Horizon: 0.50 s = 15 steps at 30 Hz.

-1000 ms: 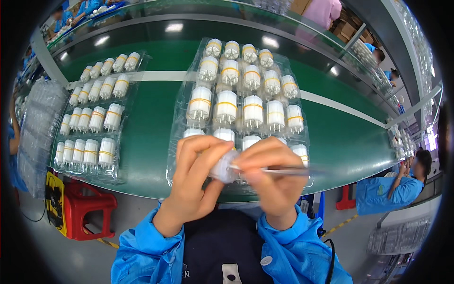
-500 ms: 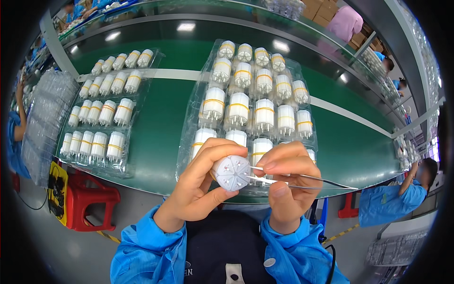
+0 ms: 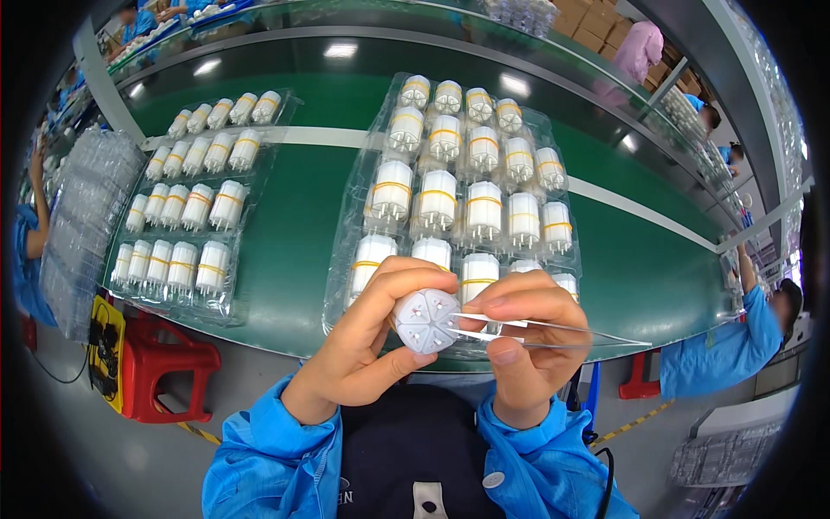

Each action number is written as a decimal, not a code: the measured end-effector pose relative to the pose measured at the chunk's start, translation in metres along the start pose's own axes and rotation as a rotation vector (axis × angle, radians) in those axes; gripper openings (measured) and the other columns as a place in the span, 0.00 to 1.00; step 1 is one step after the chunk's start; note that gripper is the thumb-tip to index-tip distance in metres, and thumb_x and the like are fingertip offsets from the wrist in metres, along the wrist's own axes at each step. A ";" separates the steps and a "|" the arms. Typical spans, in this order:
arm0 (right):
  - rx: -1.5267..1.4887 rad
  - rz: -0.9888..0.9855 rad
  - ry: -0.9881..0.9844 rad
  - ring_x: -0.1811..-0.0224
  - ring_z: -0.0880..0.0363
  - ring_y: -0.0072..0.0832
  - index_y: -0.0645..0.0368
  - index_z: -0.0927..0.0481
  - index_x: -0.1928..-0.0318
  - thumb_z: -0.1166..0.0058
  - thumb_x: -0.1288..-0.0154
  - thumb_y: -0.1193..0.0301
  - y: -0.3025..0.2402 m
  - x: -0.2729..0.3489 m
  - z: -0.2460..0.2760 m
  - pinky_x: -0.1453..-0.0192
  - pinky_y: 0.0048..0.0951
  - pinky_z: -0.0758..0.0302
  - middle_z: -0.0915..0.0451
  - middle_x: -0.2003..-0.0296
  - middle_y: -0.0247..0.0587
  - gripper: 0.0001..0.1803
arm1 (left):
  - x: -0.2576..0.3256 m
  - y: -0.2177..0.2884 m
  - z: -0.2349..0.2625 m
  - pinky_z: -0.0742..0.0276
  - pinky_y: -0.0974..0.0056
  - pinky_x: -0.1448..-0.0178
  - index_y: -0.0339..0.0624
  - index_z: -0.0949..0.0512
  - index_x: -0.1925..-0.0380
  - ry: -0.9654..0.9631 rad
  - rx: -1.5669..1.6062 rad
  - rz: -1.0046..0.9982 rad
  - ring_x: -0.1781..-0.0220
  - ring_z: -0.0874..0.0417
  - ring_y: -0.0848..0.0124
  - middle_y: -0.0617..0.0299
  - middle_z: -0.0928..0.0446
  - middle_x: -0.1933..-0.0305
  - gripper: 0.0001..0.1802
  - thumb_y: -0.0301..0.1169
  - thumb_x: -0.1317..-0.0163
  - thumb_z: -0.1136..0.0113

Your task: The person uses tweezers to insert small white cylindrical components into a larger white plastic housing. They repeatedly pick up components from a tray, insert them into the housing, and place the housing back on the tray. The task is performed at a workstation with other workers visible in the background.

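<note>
My left hand (image 3: 359, 342) wraps round a white cylindrical bundle (image 3: 425, 322), fingers above and thumb below. Its round end faces me, split into several grey-white wedges with small pins or holes. From the right, my right hand (image 3: 540, 350) pinches a pair of metal tweezers (image 3: 491, 319) between thumb and fingers. The tweezers' two tips are apart and lie at the right rim of the bundle's end face; whether they touch a pin, I cannot tell. Just beyond my hands, a clear plastic tray (image 3: 339, 281) holds rows of similar white bundles with yellow bands and pins.
A second clear tray (image 3: 226, 304) of banded bundles lies left on the green table (image 3: 294, 225). Stacked clear trays (image 3: 86, 208) stand at the far left. A red stool (image 3: 164, 368) is below the table's left edge. Co-workers in blue sleeves sit on both sides.
The tweezers' tips have shifted slightly down on the bundle's end, and my right fingers with them. The bundle has turned a little. At the right, a co-worker's arm has risen.
</note>
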State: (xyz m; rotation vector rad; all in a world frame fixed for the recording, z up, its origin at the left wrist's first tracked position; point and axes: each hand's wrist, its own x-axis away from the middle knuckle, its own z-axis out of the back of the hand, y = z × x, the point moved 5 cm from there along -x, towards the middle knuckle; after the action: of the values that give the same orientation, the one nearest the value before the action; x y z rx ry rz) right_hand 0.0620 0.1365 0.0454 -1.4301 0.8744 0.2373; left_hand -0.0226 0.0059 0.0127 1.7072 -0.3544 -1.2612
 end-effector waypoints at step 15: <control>0.274 0.134 -0.173 0.69 0.16 0.34 0.64 0.15 0.62 0.33 0.49 0.78 -0.009 -0.013 -0.001 0.67 0.27 0.22 0.16 0.66 0.46 0.11 | 0.004 -0.003 -0.001 0.33 0.58 0.39 0.30 0.33 0.39 0.014 -0.153 0.057 0.43 0.29 0.54 0.46 0.30 0.43 0.32 0.27 0.45 0.37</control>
State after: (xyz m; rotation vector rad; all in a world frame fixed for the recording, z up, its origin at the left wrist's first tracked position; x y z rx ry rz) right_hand 0.0581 0.1387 0.0610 -1.0820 0.8267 0.3242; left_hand -0.0216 0.0055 0.0078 1.5649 -0.2884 -1.2037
